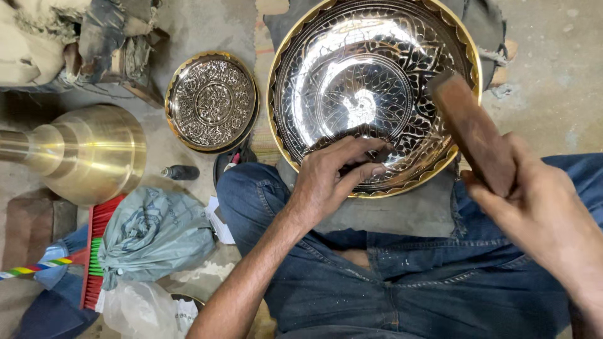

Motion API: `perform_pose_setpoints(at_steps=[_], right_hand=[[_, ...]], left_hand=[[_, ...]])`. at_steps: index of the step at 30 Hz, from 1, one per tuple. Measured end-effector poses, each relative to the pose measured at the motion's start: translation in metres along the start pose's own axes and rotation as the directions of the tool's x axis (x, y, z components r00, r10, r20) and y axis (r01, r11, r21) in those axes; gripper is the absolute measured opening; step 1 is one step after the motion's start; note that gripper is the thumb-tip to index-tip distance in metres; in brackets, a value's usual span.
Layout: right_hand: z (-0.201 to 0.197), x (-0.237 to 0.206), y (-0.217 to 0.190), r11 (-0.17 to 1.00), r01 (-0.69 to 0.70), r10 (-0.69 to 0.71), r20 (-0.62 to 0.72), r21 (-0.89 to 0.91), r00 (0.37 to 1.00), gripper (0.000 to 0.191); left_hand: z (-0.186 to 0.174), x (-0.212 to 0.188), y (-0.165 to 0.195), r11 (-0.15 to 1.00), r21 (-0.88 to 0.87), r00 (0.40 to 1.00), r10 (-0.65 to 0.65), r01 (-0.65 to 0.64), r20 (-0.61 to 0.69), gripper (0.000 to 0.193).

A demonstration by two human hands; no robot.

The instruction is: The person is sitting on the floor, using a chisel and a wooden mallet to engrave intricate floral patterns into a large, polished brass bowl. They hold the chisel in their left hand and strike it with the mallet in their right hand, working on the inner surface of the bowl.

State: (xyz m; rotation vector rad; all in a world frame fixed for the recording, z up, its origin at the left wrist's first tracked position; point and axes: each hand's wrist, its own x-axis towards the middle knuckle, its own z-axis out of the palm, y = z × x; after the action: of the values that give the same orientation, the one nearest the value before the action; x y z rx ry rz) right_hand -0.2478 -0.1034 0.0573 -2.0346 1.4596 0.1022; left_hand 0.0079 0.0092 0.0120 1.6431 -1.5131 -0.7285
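Fingers of the left hand (330,182) curl nearly closed over the near inner rim of the large engraved bowl (370,88), pinching what may be a small dark tool, too hidden to tell; the bowl rests on a grey pad across the person's lap; the right hand (534,207), just right of the bowl, is clenched round a wooden mallet (472,132) whose head hangs over the bowl's right rim; a smaller engraved plate (212,102) lies left of the bowl.

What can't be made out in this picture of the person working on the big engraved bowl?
Head view:
- Tool under the left hand: fingers hide it.
- Wooden block in the right hand: blurred; lower end covered by the palm.
- Brass vessel: cut off by the left edge.
- Large bowl: top rim cut off.
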Motion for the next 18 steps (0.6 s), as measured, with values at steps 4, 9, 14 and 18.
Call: perform_pose_setpoints(at_steps=[4,9,14,18], right_hand=[[0.003,-0.002,0.001,0.879,0.124,-0.133,0.012,-0.461,0.991,0.040],[0.006,-0.004,0.002,0.829,0.294,-0.355,-0.042,-0.475,0.934,0.042],[0.018,0.000,0.003,0.993,0.095,-0.109,-0.237,-0.072,0.965,0.042],[0.043,0.008,0.005,0.889,0.107,0.027,-0.284,0.445,0.958,0.041]], left_hand=[[0.001,-0.001,-0.001,1.000,-0.004,1.000,-0.005,0.005,-0.007,0.036],[0.000,-0.001,-0.002,1.000,0.013,0.999,0.018,-0.017,-0.032,0.037],[-0.002,-0.008,0.000,0.953,-0.300,0.991,-0.073,0.036,-0.112,0.032],[-0.005,-0.016,0.000,0.860,-0.511,0.871,-0.253,0.003,-0.421,0.032]])
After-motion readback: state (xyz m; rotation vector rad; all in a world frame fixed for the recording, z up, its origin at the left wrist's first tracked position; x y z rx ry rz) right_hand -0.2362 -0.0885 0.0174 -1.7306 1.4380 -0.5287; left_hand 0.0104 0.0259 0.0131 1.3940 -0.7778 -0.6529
